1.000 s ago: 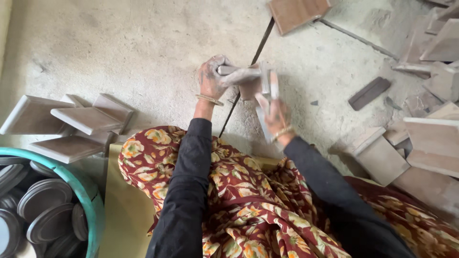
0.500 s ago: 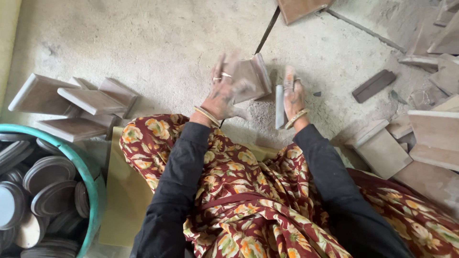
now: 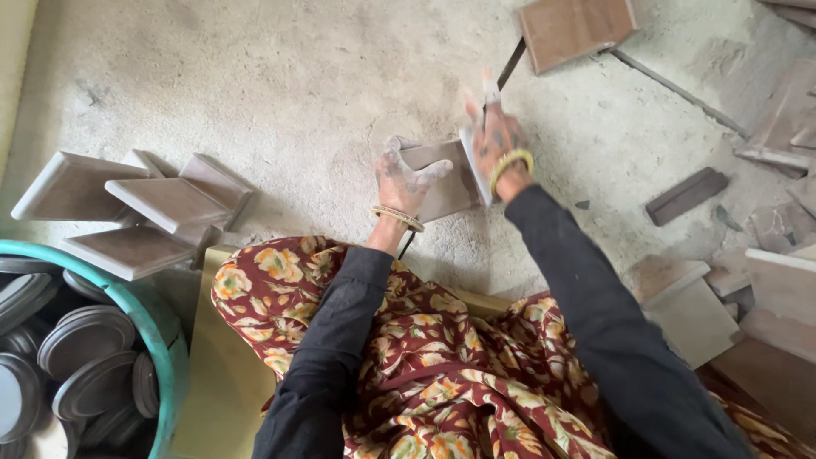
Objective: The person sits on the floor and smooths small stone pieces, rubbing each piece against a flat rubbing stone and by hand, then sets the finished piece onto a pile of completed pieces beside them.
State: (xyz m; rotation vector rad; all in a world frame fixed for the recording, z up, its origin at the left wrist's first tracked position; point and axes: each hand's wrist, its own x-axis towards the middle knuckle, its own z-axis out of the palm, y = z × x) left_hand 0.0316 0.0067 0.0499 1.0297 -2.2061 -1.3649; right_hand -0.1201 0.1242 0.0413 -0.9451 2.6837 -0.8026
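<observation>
Dusty concrete floor, left hand (image 3: 401, 178) grip closed on square clay tile (image 3: 442, 174), right hand (image 3: 497, 140) clasping tile's right edge

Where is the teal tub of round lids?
The teal tub sits at the bottom left of the head view, just below the stacked square tiles, beside the person's left knee.

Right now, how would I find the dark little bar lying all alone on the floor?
Start at the dusty concrete floor, right of the right hand. Past the sleeve lies a short dark bar. Unlike the pale flat tiles nearby, it is narrow, darker and alone.
</observation>
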